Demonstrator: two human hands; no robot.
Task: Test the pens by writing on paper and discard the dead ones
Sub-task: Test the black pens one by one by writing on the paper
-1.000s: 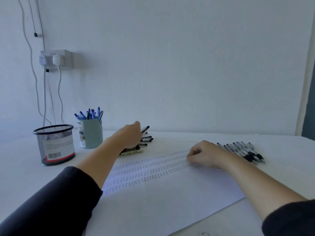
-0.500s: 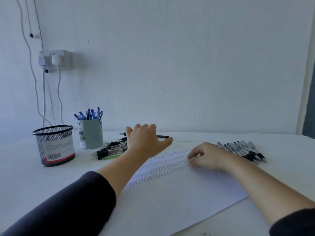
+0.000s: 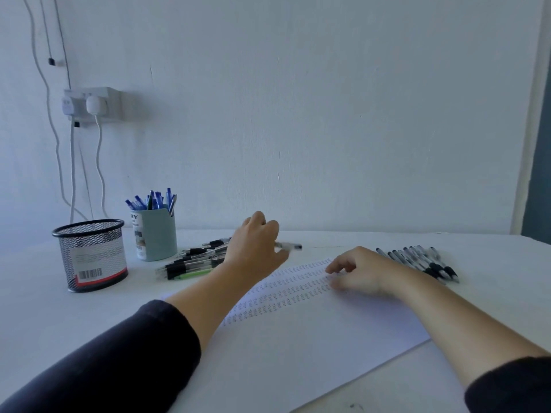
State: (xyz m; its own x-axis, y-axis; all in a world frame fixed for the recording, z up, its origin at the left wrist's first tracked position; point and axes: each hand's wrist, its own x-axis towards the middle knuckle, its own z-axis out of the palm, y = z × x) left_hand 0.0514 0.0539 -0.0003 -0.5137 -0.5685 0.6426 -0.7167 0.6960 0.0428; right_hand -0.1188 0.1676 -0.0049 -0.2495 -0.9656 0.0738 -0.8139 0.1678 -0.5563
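A white sheet of paper [image 3: 313,332] lies on the table with several rows of small written marks across its upper part. My left hand [image 3: 255,248] reaches past the sheet's far edge, fingers curled down on a black pen [image 3: 290,246] whose end sticks out to the right. A loose pile of black pens [image 3: 193,260], one of them green, lies just left of that hand. My right hand [image 3: 357,274] rests on the paper over the written rows, fingers loosely curled and holding nothing. A neat row of black pens [image 3: 417,259] lies to its right.
A black wire-mesh basket [image 3: 89,254] stands at the left of the white table [image 3: 35,317]. Beside it is a teal cup [image 3: 155,234] full of blue pens. On the wall behind hang a socket [image 3: 89,104] and cables.
My left hand moved right from the pen pile, spread over a single pen, and has now curled its fingers onto it. My right hand has stayed on the paper.
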